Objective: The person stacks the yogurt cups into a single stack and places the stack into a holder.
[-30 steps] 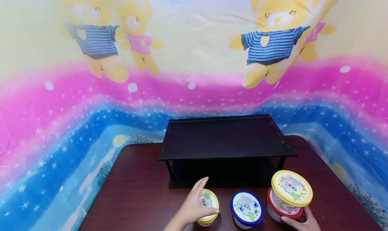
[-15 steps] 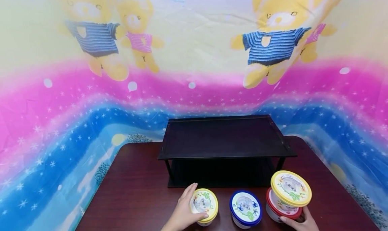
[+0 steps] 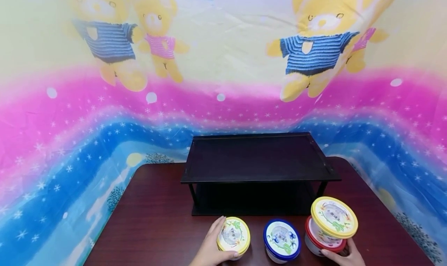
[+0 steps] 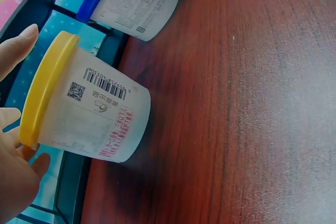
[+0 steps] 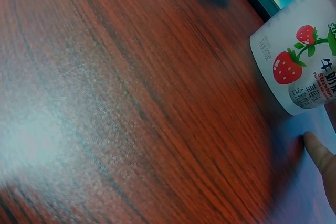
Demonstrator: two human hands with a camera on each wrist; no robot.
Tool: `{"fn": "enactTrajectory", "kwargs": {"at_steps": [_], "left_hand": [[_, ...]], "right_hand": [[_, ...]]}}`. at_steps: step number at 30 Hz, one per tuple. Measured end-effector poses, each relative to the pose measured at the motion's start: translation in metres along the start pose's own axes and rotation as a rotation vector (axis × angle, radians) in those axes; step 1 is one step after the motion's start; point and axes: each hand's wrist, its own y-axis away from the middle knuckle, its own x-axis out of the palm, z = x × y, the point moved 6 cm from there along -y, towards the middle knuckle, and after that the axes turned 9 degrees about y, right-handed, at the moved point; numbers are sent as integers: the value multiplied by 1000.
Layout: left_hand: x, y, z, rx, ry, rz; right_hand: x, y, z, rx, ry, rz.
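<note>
In the head view my left hand [image 3: 210, 247] curls round the left side of a yellow-lidded tub [image 3: 233, 235], fingers at its far side and thumb at the front. The left wrist view shows this white tub [image 4: 94, 108] with a barcode on its wall. A blue-lidded tub [image 3: 281, 238] stands to its right, untouched. At the right, another yellow-lidded tub [image 3: 334, 216] sits on a red-lidded tub [image 3: 314, 246], slightly tilted. My right hand [image 3: 345, 255] holds the lower one, thumb in front. Strawberries are printed on that lower tub [image 5: 299, 56].
Behind the tubs a low black two-tier shelf [image 3: 256, 159] stands on the dark red wooden table [image 3: 150, 204]. A patterned cloth [image 3: 223, 56] with printed bears hangs behind and around the table.
My left hand has closed in round the left yellow-lidded tub, and the two have moved slightly left. The right hand and its stack stay almost in place.
</note>
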Motion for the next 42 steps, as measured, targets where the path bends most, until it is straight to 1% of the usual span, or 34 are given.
{"fn": "enactTrajectory", "kwargs": {"at_steps": [4, 8, 12, 15, 18, 23, 29, 31, 35, 38, 42], "left_hand": [[0, 0, 4, -42, 19, 11], [0, 0, 9, -83, 41, 15], [1, 1, 12, -97, 52, 5], [2, 1, 13, -94, 66, 1], [4, 2, 13, -77, 69, 8], [6, 4, 12, -45, 52, 21], [6, 5, 14, -30, 46, -5], [5, 6, 16, -38, 52, -16], [5, 5, 18, -89, 73, -23], [4, 4, 15, -97, 67, -27], [2, 0, 4, -46, 40, -34]], "right_hand": [[0, 1, 0, -15, 7, -2], [1, 2, -1, -17, -8, 0], [1, 2, -1, -10, -8, -7], [1, 2, -1, -4, -4, -14], [1, 4, 0, -6, -10, -18], [1, 5, 2, -31, -25, -21], [1, 4, 4, -51, 12, -24], [1, 4, 4, -44, 29, -25], [0, 4, 3, -40, 36, -29], [0, 4, 3, -50, 32, -38], [0, 1, 5, -40, 47, -20]]}}
